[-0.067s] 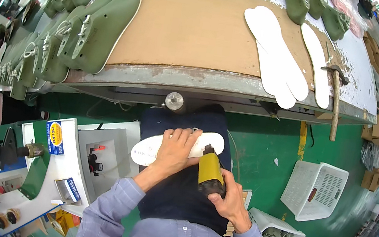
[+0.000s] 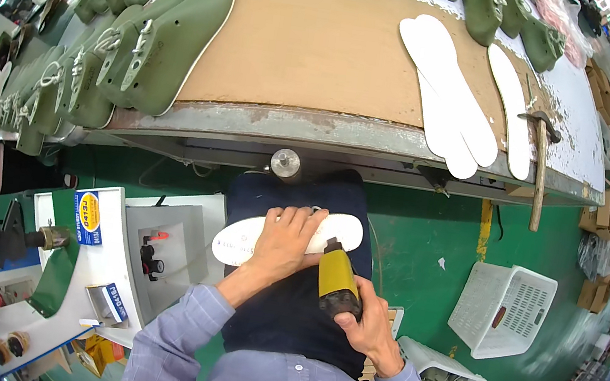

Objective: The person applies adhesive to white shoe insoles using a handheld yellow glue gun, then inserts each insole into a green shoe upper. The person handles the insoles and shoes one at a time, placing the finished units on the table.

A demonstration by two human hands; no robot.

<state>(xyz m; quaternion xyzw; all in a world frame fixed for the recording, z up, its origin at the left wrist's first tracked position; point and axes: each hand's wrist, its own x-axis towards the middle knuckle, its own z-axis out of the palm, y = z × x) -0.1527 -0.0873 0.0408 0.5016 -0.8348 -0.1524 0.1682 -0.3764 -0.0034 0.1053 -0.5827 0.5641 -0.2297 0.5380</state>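
Note:
A white insole [image 2: 347, 232] lies across my lap, sole side up. My left hand [image 2: 278, 245] is closed over its middle, with the fingers wrapped over the far edge. A bit of cord shows beside the fingertips; what lies beneath the insole is mostly hidden. My right hand [image 2: 373, 326] grips a yellow and black staple gun [image 2: 337, 275]. Its dark nose points away from me at the insole's near edge, toward the right end. Whether the nose touches the insole I cannot tell.
Ahead is a workbench [image 2: 300, 57] bearing green shoe lasts [image 2: 177, 48], loose white insoles [image 2: 455, 95] and a hammer [image 2: 539, 165] overhanging the edge. A metal cylinder [image 2: 285, 164] stands beneath it. White crates [image 2: 502, 312] sit right; a white cabinet [image 2: 85, 284] stands left.
The staple gun's nose has drawn back slightly toward me. The bench has shifted a little in view, while my left hand keeps its place on the insole.

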